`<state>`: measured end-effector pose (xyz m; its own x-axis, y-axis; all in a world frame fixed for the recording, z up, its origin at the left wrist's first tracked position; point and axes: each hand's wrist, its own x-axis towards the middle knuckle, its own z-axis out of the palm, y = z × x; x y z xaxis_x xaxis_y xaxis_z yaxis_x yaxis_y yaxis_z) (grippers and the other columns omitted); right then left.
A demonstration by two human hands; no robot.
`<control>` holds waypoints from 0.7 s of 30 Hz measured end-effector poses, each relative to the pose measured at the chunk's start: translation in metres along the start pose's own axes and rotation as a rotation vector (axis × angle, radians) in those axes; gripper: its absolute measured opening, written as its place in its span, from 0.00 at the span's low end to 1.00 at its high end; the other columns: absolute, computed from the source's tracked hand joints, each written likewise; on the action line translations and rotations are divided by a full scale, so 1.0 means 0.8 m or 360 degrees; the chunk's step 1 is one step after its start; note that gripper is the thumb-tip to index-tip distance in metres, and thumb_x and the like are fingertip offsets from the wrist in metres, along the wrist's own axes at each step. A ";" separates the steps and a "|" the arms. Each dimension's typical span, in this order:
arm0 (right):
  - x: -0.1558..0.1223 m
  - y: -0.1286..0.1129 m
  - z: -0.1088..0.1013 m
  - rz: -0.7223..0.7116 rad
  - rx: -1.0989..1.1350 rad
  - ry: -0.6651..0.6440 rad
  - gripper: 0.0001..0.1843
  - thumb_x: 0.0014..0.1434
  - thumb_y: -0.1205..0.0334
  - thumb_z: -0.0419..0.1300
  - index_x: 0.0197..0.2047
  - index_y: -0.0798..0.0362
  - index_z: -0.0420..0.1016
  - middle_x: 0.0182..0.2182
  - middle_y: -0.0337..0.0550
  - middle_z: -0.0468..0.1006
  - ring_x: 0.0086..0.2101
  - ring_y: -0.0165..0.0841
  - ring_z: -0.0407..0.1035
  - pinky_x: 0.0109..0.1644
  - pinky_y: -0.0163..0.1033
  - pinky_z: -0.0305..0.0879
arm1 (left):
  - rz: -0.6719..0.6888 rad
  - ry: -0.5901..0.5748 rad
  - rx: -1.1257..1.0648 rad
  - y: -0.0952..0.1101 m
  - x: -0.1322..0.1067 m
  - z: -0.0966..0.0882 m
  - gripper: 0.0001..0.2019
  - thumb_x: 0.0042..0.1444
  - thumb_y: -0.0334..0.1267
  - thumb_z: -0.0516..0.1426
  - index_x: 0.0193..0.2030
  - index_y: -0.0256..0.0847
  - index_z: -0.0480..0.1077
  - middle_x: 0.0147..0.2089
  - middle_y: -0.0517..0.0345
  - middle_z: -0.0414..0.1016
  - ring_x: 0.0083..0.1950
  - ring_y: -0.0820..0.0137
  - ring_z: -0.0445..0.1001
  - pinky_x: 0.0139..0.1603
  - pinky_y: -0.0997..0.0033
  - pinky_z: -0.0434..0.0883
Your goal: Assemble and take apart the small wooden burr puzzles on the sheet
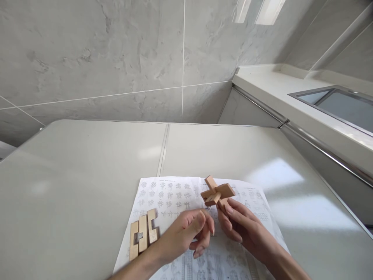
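A partly joined wooden burr puzzle (217, 193), made of crossed notched bars, is held up over the paper. My right hand (243, 221) pinches it by its lower bar between thumb and fingers. Just left of it, my left hand (194, 231) hovers with fingers loosely curled and apart, and nothing shows in its grasp. Several loose notched wooden pieces (142, 232) lie side by side left of my left wrist, partly hidden by the forearm. Beneath both hands spreads a white instruction sheet (171, 194) printed with small diagrams.
The sheet rests on a glossy pale table (87, 182) with a seam across its middle. Behind stands a grey tiled wall (116, 54). A white counter (268, 79) with a metal-framed sink or hob panel (338, 103) runs along the right.
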<state>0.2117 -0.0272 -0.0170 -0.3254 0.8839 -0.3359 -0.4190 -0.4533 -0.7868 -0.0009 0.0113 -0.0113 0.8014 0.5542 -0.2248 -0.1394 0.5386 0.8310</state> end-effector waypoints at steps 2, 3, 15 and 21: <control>0.002 0.000 -0.003 -0.0029 0.0067 0.0060 0.19 0.73 0.48 0.61 0.35 0.52 0.70 0.25 0.32 0.63 0.20 0.23 0.47 0.26 0.34 0.47 | -0.0036 0.0017 0.0007 0.002 -0.001 0.001 0.31 0.65 0.70 0.54 0.38 0.38 0.69 0.21 0.67 0.64 0.19 0.78 0.59 0.22 0.75 0.52; 0.003 0.000 -0.004 -0.0045 0.0097 0.0088 0.19 0.74 0.48 0.60 0.34 0.52 0.69 0.24 0.32 0.62 0.21 0.24 0.46 0.26 0.34 0.48 | -0.0049 0.0020 0.0011 0.003 -0.001 0.001 0.30 0.65 0.69 0.55 0.39 0.38 0.69 0.21 0.68 0.64 0.19 0.78 0.59 0.22 0.75 0.53; 0.009 -0.007 -0.020 -0.0270 0.0846 0.0363 0.07 0.71 0.60 0.66 0.43 0.54 0.76 0.26 0.29 0.60 0.19 0.21 0.46 0.21 0.28 0.59 | -0.0112 0.0019 -0.0077 0.004 -0.002 0.003 0.26 0.62 0.64 0.63 0.38 0.40 0.68 0.22 0.71 0.62 0.20 0.79 0.55 0.24 0.76 0.60; 0.010 -0.012 -0.031 -0.0395 0.1245 0.0383 0.06 0.71 0.67 0.65 0.44 0.54 0.71 0.25 0.26 0.60 0.17 0.20 0.55 0.20 0.27 0.65 | -0.0125 0.0012 -0.0041 0.005 -0.003 0.003 0.25 0.62 0.63 0.64 0.39 0.40 0.68 0.22 0.71 0.63 0.19 0.80 0.56 0.24 0.76 0.60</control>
<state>0.2339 -0.0125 -0.0251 0.0049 0.9284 -0.3716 -0.9478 -0.1142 -0.2977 -0.0021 0.0107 -0.0062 0.8060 0.5145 -0.2927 -0.0913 0.5966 0.7973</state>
